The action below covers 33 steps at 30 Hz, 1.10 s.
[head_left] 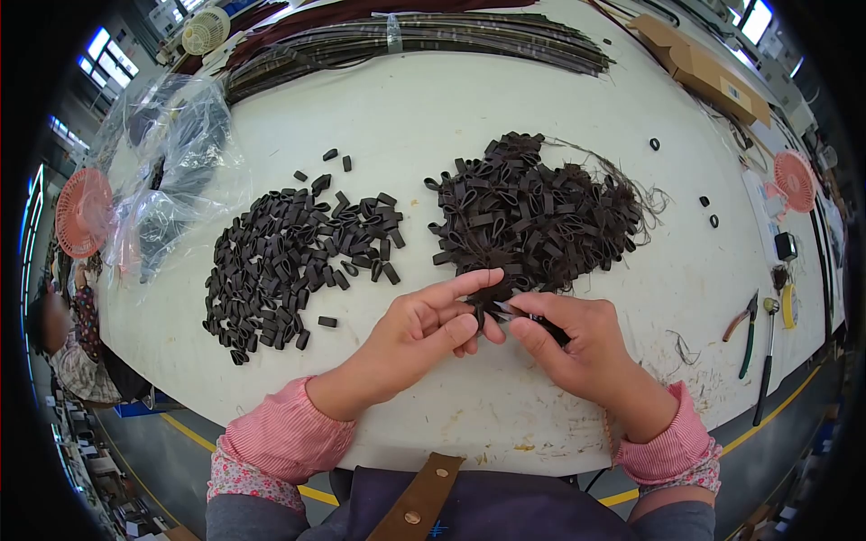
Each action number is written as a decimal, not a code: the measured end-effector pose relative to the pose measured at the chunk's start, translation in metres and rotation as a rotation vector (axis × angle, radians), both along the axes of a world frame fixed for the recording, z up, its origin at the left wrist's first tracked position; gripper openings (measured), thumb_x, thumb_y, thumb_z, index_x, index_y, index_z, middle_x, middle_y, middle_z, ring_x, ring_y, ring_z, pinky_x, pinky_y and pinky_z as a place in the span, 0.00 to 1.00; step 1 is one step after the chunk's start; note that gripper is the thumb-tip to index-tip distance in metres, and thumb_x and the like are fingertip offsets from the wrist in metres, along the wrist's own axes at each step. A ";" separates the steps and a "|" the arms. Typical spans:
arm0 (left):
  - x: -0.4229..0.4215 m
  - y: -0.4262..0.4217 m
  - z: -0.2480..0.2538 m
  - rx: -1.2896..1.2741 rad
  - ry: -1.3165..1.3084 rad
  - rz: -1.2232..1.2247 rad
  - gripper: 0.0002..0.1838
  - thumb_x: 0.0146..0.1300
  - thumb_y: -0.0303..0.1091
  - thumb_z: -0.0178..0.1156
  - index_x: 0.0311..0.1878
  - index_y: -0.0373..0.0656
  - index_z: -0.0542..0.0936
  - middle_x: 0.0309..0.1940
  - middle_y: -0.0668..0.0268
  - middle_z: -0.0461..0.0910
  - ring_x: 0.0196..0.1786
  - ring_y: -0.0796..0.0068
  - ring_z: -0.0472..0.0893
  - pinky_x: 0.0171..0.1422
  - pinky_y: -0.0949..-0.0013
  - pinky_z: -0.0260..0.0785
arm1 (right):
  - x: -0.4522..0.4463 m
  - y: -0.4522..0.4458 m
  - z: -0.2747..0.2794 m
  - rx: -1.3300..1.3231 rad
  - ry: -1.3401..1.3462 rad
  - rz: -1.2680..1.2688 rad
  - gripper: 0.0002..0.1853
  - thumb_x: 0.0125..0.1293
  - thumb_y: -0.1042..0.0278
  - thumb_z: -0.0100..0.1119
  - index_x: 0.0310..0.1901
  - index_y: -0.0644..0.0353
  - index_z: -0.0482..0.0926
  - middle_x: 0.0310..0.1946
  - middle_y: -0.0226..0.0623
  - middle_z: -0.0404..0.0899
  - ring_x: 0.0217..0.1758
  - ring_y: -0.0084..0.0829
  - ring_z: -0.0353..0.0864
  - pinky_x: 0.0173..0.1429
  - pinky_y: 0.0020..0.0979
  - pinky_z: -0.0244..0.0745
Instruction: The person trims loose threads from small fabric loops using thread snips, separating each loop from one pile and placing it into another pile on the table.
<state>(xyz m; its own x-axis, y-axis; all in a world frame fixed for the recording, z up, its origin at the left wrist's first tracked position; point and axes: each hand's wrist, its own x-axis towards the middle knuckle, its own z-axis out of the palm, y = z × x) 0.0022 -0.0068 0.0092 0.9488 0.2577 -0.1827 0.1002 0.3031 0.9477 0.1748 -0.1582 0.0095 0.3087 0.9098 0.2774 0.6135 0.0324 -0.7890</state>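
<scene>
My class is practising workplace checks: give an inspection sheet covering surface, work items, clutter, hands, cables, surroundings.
Surface: pale tabletop, marked towards the front.
Work items: left pile and right pile of dark loops; loose threads at right.
Clutter: plastic bag left; pliers, hammer right.
Hands: left hand pinches a dark piece; right hand holds a partly hidden tool.
Cables: thin dark cord, front right.
Surroundings: two pink fans, yellow floor line, person at left.

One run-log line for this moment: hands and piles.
left hand: pinching dark loop | right hand: gripping black-handled tool, tip near loop | left pile: dark loops | right pile: loops, loose threads
</scene>
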 end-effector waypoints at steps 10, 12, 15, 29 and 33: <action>0.000 0.000 -0.001 -0.208 -0.020 -0.058 0.28 0.78 0.33 0.49 0.77 0.37 0.60 0.42 0.66 0.82 0.41 0.81 0.75 0.50 0.76 0.69 | -0.004 0.005 0.006 -0.095 0.100 0.088 0.07 0.71 0.63 0.61 0.43 0.52 0.85 0.28 0.28 0.85 0.24 0.30 0.81 0.29 0.28 0.73; 0.001 0.000 -0.001 -0.212 -0.021 -0.063 0.28 0.78 0.33 0.49 0.77 0.37 0.60 0.42 0.66 0.81 0.41 0.81 0.75 0.50 0.76 0.69 | -0.005 0.005 0.003 -0.078 0.143 0.095 0.06 0.72 0.63 0.59 0.41 0.50 0.85 0.28 0.26 0.85 0.24 0.29 0.80 0.29 0.27 0.73; 0.001 0.000 -0.002 -0.205 -0.024 -0.074 0.28 0.78 0.33 0.50 0.78 0.37 0.60 0.42 0.66 0.81 0.41 0.82 0.75 0.50 0.76 0.69 | -0.005 0.006 0.002 -0.072 0.152 0.104 0.06 0.72 0.64 0.60 0.41 0.51 0.85 0.28 0.26 0.85 0.23 0.29 0.80 0.29 0.27 0.73; -0.004 0.007 0.016 0.065 0.041 0.057 0.25 0.73 0.27 0.51 0.73 0.40 0.69 0.37 0.66 0.84 0.35 0.85 0.73 0.46 0.79 0.68 | 0.002 0.002 -0.003 -0.038 0.170 -0.031 0.11 0.70 0.65 0.64 0.48 0.62 0.86 0.33 0.41 0.88 0.30 0.32 0.86 0.36 0.26 0.78; -0.008 0.031 0.002 0.607 0.034 0.373 0.21 0.66 0.22 0.54 0.62 0.40 0.78 0.40 0.65 0.85 0.40 0.80 0.77 0.54 0.73 0.68 | 0.003 0.001 -0.001 -0.025 0.145 -0.026 0.12 0.69 0.63 0.65 0.47 0.63 0.85 0.37 0.44 0.88 0.34 0.35 0.89 0.39 0.28 0.80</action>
<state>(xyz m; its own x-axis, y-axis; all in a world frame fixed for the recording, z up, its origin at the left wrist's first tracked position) -0.0055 0.0246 0.0108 0.7739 0.6296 0.0678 0.1252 -0.2571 0.9583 0.1778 -0.1569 0.0089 0.3679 0.9070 0.2050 0.4931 -0.0034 -0.8700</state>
